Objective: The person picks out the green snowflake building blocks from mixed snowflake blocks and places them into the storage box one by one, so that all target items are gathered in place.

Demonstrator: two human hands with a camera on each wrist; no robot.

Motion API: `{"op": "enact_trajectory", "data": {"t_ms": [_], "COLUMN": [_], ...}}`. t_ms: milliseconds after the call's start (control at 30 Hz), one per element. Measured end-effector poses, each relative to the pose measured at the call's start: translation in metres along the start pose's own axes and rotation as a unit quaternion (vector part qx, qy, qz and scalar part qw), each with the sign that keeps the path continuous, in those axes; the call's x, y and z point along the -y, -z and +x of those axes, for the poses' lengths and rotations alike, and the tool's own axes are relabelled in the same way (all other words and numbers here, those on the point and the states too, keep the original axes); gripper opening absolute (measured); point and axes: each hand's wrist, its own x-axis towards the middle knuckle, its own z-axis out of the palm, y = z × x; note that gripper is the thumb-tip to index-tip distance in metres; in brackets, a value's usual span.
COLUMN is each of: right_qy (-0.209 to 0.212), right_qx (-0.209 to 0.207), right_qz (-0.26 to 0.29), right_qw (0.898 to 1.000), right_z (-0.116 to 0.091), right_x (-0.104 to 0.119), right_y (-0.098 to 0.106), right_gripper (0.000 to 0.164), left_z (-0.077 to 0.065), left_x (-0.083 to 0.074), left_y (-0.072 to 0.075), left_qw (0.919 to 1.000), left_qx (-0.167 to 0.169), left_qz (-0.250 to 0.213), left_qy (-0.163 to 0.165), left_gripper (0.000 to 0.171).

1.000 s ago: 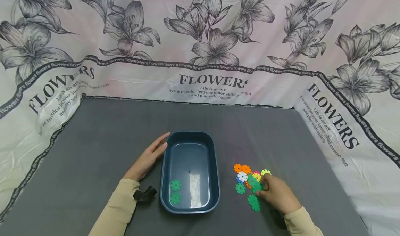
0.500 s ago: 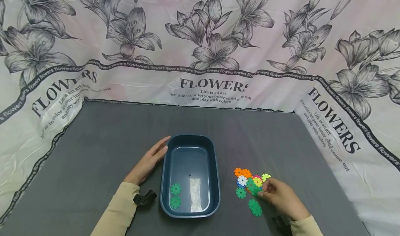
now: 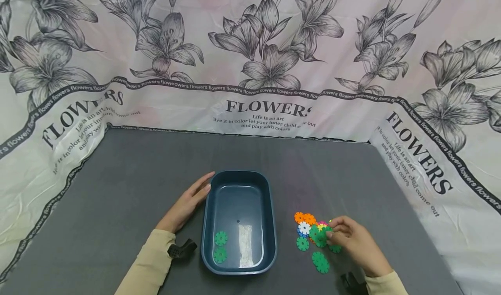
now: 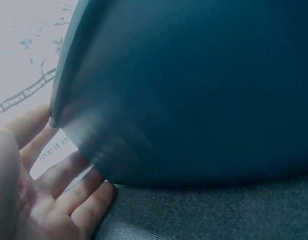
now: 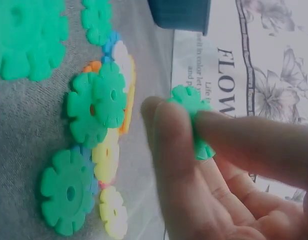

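Green disc [image 5: 184, 94]: held up off the grey table, just beside the pile.
Right hand [image 3: 358, 243]: pinches that disc between thumb and fingertips.
Pile [image 3: 309, 219]: orange, white, blue, yellow, pink and green notched discs, several overlapping, lying on the table to the right of the tray.
Lone disc [image 3: 302, 243]: green, flat at the pile's near left edge.
Tray [image 3: 236, 203]: dark blue, oblong with rounded corners, upright on the table between the hands.
Tray discs [image 3: 221, 238]: two green ones, one behind the other, inside along the left wall near the front.
Left hand [image 3: 184, 206]: fingers mostly straight, touching the tray's left side.
Table [image 3: 148, 169]: grey, bordered by flower-printed cloth [image 3: 270, 75].
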Motion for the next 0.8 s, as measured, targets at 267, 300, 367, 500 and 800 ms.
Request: {"op": "enact_trajectory", "data": {"t_ms": [267,300,367,500,800], "right_qy": [-0.011,-0.011,-0.006,0.025,0.070], "right_qx": [0.054,0.064,0.085,0.140,0.265], "right_qz": [0.074,0.079,0.086,0.113,0.180], "right_qw": [0.996,0.995,0.993,0.983,0.945], "right_z": [0.010,0.012,0.016,0.029,0.068], "right_x": [0.001,0.003,0.008,0.026,0.083], "right_y": [0.014,0.015,0.017,0.016,-0.017], "right_gripper": [0.052,0.052,0.053,0.056,0.047], "left_z": [-0.001,-0.001,-0.001,0.000,0.001], "left_x": [-0.001,-0.001,-0.001,-0.002,0.000], "left_y": [0.000,0.000,0.000,0.001,0.002], "left_qw": [1.0000,1.0000,1.0000,0.9999,0.9999], "left_qx": [-0.004,-0.005,-0.006,-0.006,-0.006], "left_qz": [0.003,0.003,0.008,0.012,0.009], "left_qy": [-0.003,-0.003,0.000,0.003,0.000], "left_gripper": [0.050,0.050,0.051,0.052,0.052]}}
